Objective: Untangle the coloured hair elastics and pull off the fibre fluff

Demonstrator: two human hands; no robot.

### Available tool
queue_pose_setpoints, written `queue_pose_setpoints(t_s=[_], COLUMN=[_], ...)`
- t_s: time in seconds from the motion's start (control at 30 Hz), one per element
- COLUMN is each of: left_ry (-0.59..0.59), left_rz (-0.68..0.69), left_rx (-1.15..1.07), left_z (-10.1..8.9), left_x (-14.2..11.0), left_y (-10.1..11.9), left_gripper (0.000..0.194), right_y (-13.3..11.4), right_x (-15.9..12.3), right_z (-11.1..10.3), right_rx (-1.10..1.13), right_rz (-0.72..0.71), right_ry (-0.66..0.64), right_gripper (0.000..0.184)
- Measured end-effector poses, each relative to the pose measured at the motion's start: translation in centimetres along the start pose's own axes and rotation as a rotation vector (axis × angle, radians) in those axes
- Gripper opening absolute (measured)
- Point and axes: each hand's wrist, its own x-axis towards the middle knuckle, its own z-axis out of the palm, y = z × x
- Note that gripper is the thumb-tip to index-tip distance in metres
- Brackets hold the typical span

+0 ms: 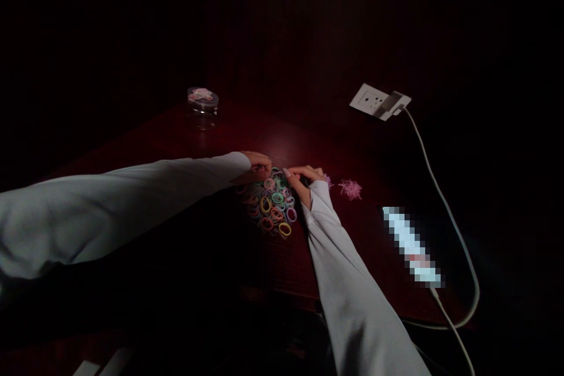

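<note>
The dark red bench (264, 138) is the broadest thing in view, lit softly near its middle and fading into black at the sides. Two pale grey sleeves reach across it, the left sleeve (110, 205) from the left edge and the right sleeve (352, 282) from below. A white cable (440, 188) drops from a charger at the upper right, bends round near the bench's right side and runs back leftward. Between the sleeves lies the pile of coloured rings (277, 202), loosely heaped on the bench just below the hands. To its right is a bright oblong device (412, 247), its face blurred into blocks, with a lead at its lower end. The left hand (256, 165) is at the pile's upper left edge, fingers curled; whether its grip is clamped on a ring I cannot tell. The right hand (308, 178) is at the upper right edge, thumb and forefinger close to each other; whether its grip holds anything is likewise too small to tell. Upper right, the white charger (394, 104) sits in a socket plate (366, 98). A clear round jar (202, 110) with a pink-decorated lid stands at the back left. A pink tangle (351, 189) lies beyond the right hand. Smallest are single rings, including a yellow ring (285, 235) at the pile's near edge.
</note>
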Motion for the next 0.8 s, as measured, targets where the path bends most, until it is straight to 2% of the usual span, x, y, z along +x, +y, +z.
queue_pose_setpoints(t_s=[0.1,0.2,0.3,0.4,0.5,0.7,0.8], left_ry=[0.012,0.020,0.018,0.014,0.014,0.027,0.042], left_rz=[-0.005,0.002,0.011,0.024,0.023,0.009,-0.006], left_rx=[-0.002,0.018,0.011,0.008,0.020,0.107,0.140], left_z=[0.0,0.1,0.2,0.1,0.0,-0.3,-0.5], left_x=[0.1,0.1,0.1,0.1,0.1,0.1,-0.1], left_y=[0.0,-0.1,0.1,0.5,0.6,0.8,1.2], left_gripper=[0.030,0.029,0.032,0.033,0.034,0.037,0.040], right_y=[0.5,1.9,3.7,4.8,5.4,6.0,5.6], right_x=[0.2,0.5,0.3,-0.3,-0.8,-0.6,-0.7], right_z=[-0.4,-1.9,-4.2,-6.0,-6.5,-5.9,-5.9], right_rx=[0.003,-0.056,-0.185,-0.289,-0.321,-0.362,-0.361], right_rz=[-0.001,0.021,0.133,0.252,0.291,0.295,0.310], right_ry=[0.050,0.156,0.324,0.420,0.429,0.348,0.380], right_gripper=[0.034,0.038,0.042,0.045,0.047,0.051,0.051])
